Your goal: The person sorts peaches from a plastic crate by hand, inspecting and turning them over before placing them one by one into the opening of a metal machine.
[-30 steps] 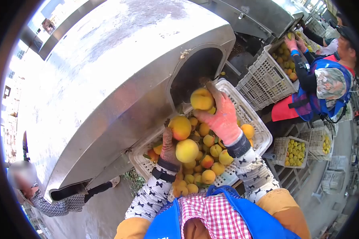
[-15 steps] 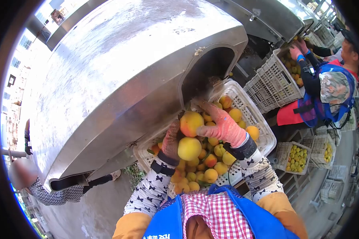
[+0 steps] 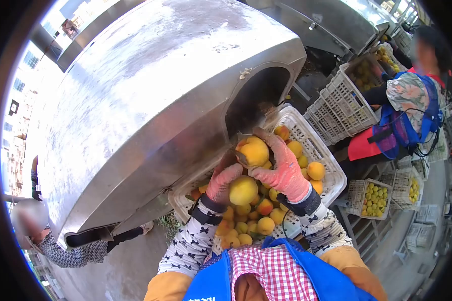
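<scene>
Both my hands wear pink gloves and are raised over a white plastic crate of yellow-orange peaches. My right hand curls its fingers round the right side of a large peach. Against that peach's left side lie the fingertips of my left hand. A second, yellower peach sits just below, between my two palms; whether a hand bears it is unclear. The metal machine's dark opening is right behind my fingers.
A big metal hood fills the upper left. At the upper right, a co-worker reaches into a tilted crate. Another person is at the lower left. Crates of fruit stand at the right.
The large peach has moved slightly right between my hands, and my left fingers now touch it higher up. The yellower peach has shifted slightly right. The co-worker has shifted posture.
</scene>
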Demonstrator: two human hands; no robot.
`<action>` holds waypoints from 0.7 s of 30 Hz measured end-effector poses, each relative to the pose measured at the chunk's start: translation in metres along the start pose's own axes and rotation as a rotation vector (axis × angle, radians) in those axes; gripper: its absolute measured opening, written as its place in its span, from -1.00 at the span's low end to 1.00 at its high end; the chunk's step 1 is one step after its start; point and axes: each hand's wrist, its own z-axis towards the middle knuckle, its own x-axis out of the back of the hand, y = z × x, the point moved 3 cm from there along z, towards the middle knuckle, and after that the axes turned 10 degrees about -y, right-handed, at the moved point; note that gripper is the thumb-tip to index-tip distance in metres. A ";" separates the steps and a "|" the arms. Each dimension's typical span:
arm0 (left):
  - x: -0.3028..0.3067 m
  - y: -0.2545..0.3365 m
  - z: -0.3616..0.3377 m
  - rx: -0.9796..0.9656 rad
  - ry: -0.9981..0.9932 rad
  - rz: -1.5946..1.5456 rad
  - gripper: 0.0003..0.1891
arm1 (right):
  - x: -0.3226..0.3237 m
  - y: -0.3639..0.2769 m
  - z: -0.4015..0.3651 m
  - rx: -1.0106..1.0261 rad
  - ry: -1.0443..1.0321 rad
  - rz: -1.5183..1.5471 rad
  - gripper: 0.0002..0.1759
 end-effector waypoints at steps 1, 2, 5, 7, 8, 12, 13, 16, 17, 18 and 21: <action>0.000 -0.002 -0.003 0.077 -0.003 -0.246 -0.32 | -0.001 -0.005 -0.001 0.135 0.061 -0.248 -0.11; 0.002 -0.003 -0.006 0.059 0.024 -0.173 -0.33 | -0.002 -0.005 -0.001 0.153 0.072 -0.194 -0.15; 0.007 -0.003 -0.005 0.062 0.000 -0.049 -0.36 | 0.003 0.008 -0.003 -0.022 0.029 -0.100 -0.14; 0.010 -0.008 0.001 0.034 0.024 -0.089 -0.39 | 0.007 0.000 0.007 0.013 0.051 -0.227 -0.18; 0.014 -0.009 0.005 0.007 0.057 -0.124 -0.42 | 0.010 -0.002 0.016 0.066 0.120 -0.323 -0.20; 0.034 -0.031 -0.009 0.034 0.280 -0.310 -0.56 | 0.010 0.033 0.049 0.133 0.365 -0.556 -0.24; 0.038 -0.036 -0.013 0.041 0.375 -0.421 -0.63 | 0.009 0.044 0.060 0.100 0.435 -0.643 -0.23; 0.050 -0.044 -0.017 0.045 0.508 -0.584 -0.71 | -0.007 0.071 0.118 0.097 0.409 -0.956 -0.33; 0.053 -0.049 -0.020 0.041 0.532 -0.628 -0.73 | -0.013 0.079 0.127 0.091 0.302 -1.151 -0.41; 0.055 -0.056 -0.026 -0.011 0.478 -0.618 -0.74 | -0.015 0.065 0.109 0.084 0.307 -1.140 -0.41; 0.058 -0.054 -0.023 0.003 0.577 -0.651 -0.73 | 0.019 0.001 0.088 0.097 0.394 -0.251 -0.41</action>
